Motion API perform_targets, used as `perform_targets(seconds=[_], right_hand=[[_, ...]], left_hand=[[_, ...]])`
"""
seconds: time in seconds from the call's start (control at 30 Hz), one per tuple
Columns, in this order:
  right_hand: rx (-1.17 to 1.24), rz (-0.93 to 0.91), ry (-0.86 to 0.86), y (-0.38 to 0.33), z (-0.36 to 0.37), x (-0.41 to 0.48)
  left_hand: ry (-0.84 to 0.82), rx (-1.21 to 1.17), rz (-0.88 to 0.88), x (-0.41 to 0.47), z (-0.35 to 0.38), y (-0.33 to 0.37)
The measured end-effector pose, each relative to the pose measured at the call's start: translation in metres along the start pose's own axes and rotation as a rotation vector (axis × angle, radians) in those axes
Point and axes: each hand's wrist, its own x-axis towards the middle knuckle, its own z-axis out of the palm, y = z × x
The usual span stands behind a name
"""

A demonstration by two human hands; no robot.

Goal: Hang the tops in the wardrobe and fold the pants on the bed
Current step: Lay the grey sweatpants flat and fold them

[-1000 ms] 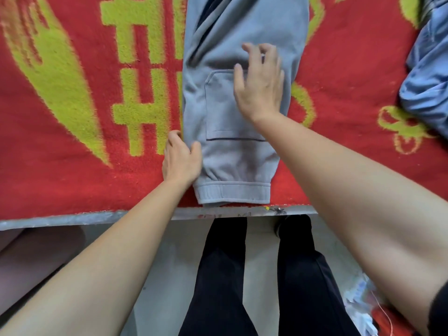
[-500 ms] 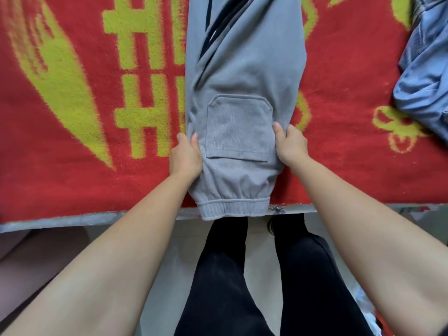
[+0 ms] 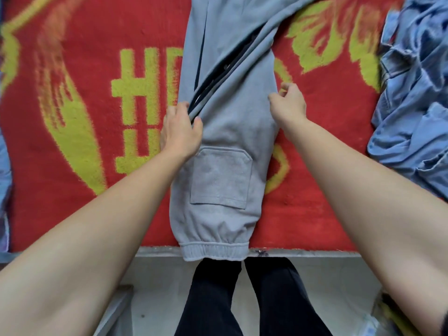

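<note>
Hands moved up the pants leg, ready for the next fold.

The grey pants (image 3: 230, 132) are laid lengthwise on the red blanket (image 3: 72, 214) of the bed, with the cuffs (image 3: 214, 252) overhanging the near edge. Both hands are now set above the pocket (image 3: 220, 175), having been level with it half a second ago. The left edge is gripped by the curled fingers of the left hand (image 3: 181, 127). The right hand (image 3: 289, 106) is curled at the right edge, but a pinch on the fabric cannot be confirmed. Folding is judged barely begun. A blue garment (image 3: 412, 105) is heaped well apart.
</note>
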Motion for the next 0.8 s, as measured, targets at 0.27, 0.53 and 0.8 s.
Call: perform_targets(seconds=[0.27, 0.53, 0.8], right_hand=[[0.266, 0.073, -0.097, -0.053, -0.024, 0.08], [0.796, 0.098, 0.011, -0.086, -0.018, 0.173], [1.071, 0.041, 0.025, -0.138, -0.019, 0.207]], left_hand=[[0.082, 0.045, 0.025, 0.069, -0.011, 0.07], [0.129, 0.207, 0.321, 0.161, 0.038, 0.086], [0.272, -0.057, 0.314, 0.204, 0.031, 0.073]])
